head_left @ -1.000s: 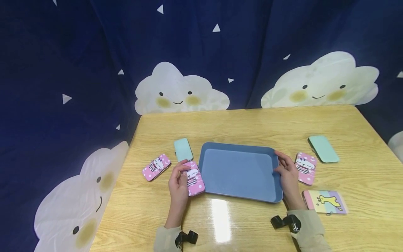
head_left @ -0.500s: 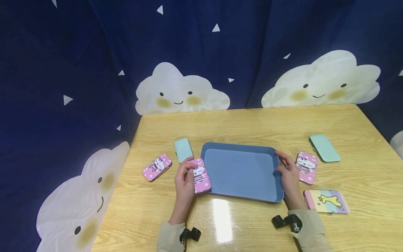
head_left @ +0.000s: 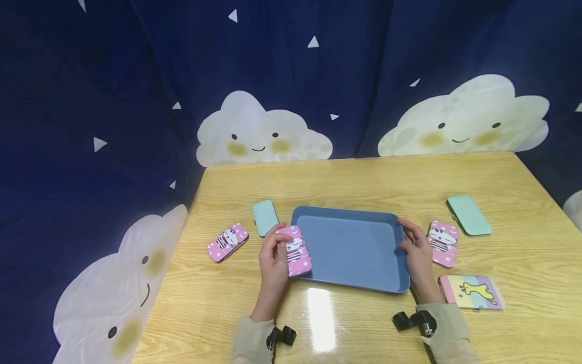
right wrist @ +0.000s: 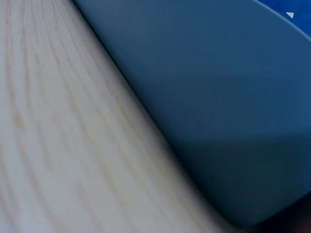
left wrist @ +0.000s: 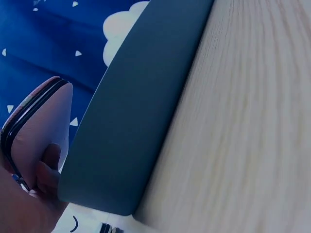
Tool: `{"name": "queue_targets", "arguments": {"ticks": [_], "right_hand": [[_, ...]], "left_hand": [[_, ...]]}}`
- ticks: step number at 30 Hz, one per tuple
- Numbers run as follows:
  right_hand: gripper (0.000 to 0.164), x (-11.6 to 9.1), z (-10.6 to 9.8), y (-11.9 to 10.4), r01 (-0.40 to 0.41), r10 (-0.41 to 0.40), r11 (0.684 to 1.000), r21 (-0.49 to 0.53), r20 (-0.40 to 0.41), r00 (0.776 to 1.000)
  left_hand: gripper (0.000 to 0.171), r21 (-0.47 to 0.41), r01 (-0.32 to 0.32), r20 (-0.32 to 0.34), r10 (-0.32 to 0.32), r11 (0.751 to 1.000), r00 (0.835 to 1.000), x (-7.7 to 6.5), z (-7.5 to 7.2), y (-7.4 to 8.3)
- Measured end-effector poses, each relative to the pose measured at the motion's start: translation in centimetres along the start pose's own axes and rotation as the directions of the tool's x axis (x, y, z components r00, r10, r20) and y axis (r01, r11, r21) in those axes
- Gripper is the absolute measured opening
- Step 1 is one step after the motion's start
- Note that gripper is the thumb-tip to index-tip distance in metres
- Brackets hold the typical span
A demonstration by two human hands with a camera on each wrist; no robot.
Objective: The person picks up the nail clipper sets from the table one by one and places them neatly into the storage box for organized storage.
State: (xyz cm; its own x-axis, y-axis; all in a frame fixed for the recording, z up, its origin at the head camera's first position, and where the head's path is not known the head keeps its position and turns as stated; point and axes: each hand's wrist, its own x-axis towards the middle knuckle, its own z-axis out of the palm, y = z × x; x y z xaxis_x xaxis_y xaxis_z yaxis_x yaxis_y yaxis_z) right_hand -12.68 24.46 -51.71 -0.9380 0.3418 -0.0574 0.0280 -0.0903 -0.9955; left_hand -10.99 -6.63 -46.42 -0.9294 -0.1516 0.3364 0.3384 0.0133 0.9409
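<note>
My left hand [head_left: 274, 263] grips a flat pink case [head_left: 300, 253] printed with a white cartoon animal. In the head view the case overlaps the left end of a blue rectangular tray [head_left: 352, 247]. The left wrist view shows the case [left wrist: 46, 121] raised above the tray's rim, with a dark seam along its edge and fingers [left wrist: 47, 177] underneath. At the tray's right end, my right hand [head_left: 418, 258] pinches the rim, thumb on the inner side. The right wrist view is mostly filled by the tray's outer wall [right wrist: 209, 87]; that hand is barely visible there.
Left of the tray lie another pink case [head_left: 227, 242] and a mint case [head_left: 265, 217]. On the right are a pink case [head_left: 443, 243], a mint case [head_left: 469, 216] and a giraffe case [head_left: 473, 291]. A dark blue curtain [head_left: 354, 65] hangs behind the wooden table [head_left: 364, 182].
My left hand has carried the pink case to the right, from beside the tray to over its left end. The right hand stays at the tray's right rim.
</note>
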Motion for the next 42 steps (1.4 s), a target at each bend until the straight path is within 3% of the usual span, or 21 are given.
{"name": "queue_targets", "arguments": {"ticks": [4,11,25,34,42], "right_hand": [[0.058,0.0,0.0,0.1,0.004,-0.004,1.000,-0.003,-0.005,1.000],[0.058,0.0,0.1,0.1,-0.011,0.011,1.000,-0.006,-0.003,1.000],[0.057,0.0,0.1,-0.1,-0.004,0.004,1.000,-0.003,0.002,1.000],[0.058,0.2,0.0,-0.1,-0.002,0.001,1.000,-0.004,-0.011,1.000],[0.057,-0.1,0.0,-0.1,-0.001,0.001,1.000,0.000,-0.004,1.000]], "left_hand": [[0.026,-0.009,0.015,-0.001,-0.015,1.000,1.000,-0.1,0.5,0.0],[0.030,0.005,0.004,-0.016,-0.004,1.000,1.000,-0.2,1.0,-3.4],[0.031,0.031,-0.023,-0.036,0.024,0.999,0.999,-0.3,1.7,-3.1],[0.025,0.034,-0.015,-0.016,0.016,0.999,1.000,-0.3,2.0,0.3],[0.025,0.032,-0.020,-0.017,0.021,0.999,1.000,-0.3,2.0,0.4]]}}
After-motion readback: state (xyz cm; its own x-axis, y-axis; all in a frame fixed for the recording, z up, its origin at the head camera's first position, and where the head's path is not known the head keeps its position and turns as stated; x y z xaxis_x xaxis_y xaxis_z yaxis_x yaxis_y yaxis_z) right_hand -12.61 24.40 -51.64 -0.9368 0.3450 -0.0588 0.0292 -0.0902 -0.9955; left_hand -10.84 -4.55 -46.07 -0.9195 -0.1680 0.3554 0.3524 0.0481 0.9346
